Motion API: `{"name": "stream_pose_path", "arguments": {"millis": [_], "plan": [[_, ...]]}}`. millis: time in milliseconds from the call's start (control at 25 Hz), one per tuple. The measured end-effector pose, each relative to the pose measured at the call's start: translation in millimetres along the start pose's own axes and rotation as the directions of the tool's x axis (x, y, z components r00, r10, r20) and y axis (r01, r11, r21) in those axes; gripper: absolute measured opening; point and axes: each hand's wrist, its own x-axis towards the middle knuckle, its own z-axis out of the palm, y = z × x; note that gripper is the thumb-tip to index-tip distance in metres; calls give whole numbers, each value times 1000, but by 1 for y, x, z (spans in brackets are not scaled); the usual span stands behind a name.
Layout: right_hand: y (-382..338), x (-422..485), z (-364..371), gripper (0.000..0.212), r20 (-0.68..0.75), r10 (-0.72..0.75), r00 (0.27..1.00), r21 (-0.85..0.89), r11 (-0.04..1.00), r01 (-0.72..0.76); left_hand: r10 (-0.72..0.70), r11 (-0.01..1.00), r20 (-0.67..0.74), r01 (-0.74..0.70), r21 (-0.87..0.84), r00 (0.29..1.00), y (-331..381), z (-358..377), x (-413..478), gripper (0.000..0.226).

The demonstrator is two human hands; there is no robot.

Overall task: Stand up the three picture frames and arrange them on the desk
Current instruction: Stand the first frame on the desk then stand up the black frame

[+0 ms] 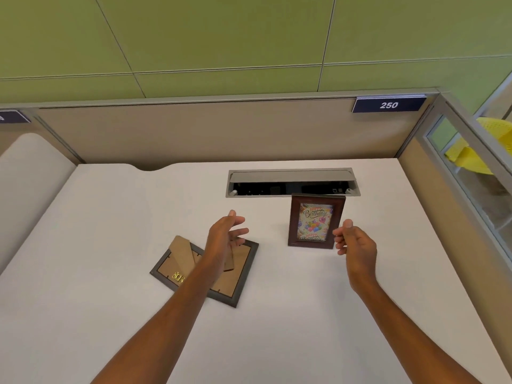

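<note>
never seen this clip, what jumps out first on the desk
A dark brown wooden picture frame showing a colourful happy birthday card stands upright right of centre on the white desk, before a grey cable tray opening. Left of it, dark frames lying face down sit under the open left hand.

The table (110,314) is plain white. The standing frame (316,220), toward the far edge, is dark reddish brown around a multicoloured balloon birthday card. The flat frames (235,278) show tan cardboard backs with dark grey-brown borders. Olive-green wall panels (221,37) rise behind a beige partition (194,131), whose navy label (388,105) reads 250 in white.
</note>
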Motion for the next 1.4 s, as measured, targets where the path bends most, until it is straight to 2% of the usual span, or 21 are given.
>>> {"name": "stream_pose_path", "arguments": {"millis": [240,400,600,680,800,920,1080,1400], "plan": [[3,-40,50,35,242,28,970,-30,999,-21,-61,995,-199,44,-91,978,-21,-78,-45,37],[1,-69,93,37,451,65,890,-126,992,-9,-153,988,-399,132,-80,904,-42,-117,-66,16],[1,-94,159,31,576,125,808,-237,971,19,-273,957,-505,282,-61,818,-66,-156,-75,19],[3,-103,184,27,614,145,776,-296,954,55,-348,931,-501,355,-84,793,-72,-166,-74,15],[9,-112,216,15,654,169,738,-376,918,123,-460,887,-401,436,-155,792,-78,-174,-72,5],[17,-116,235,24,636,160,755,-457,866,201,-504,863,-315,476,-167,804,-86,-176,-70,18],[21,-120,244,25,622,122,774,-514,809,286,-546,835,-243,499,-231,802,-93,-176,-69,22],[18,-123,246,24,602,145,785,-525,813,252,-515,833,-178,441,-334,838,-92,-176,-78,14]]}}
